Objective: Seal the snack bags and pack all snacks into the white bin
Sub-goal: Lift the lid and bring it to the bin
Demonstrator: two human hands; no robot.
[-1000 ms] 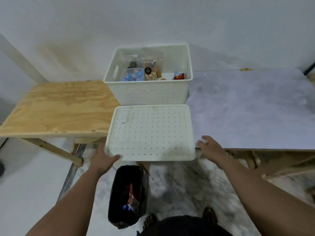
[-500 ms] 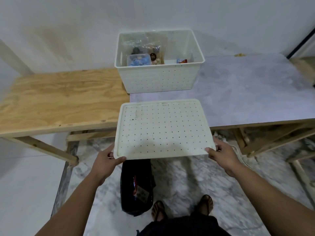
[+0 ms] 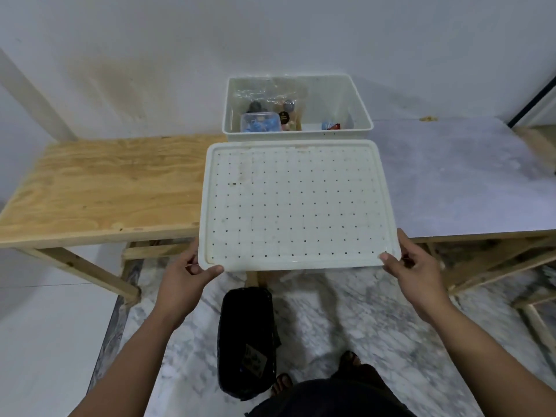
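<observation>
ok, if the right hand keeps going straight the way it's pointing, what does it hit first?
Probably the grey tabletop's front edge, though depth is unclear. The right hand, gripping the perforated lid's near right corner, points forward and slightly left; the lid may clear above the table.

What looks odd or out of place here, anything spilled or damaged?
Nothing is spilled or broken. The white bin sits upright on the table with the snacks inside. Both hands, left and right, hold the lid level. Its only flaw is a few brownish smudges near its far left corner.

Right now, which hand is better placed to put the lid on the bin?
Neither: the left hand and right hand grip the lid's near corners equally, with the bin straight ahead.
</observation>
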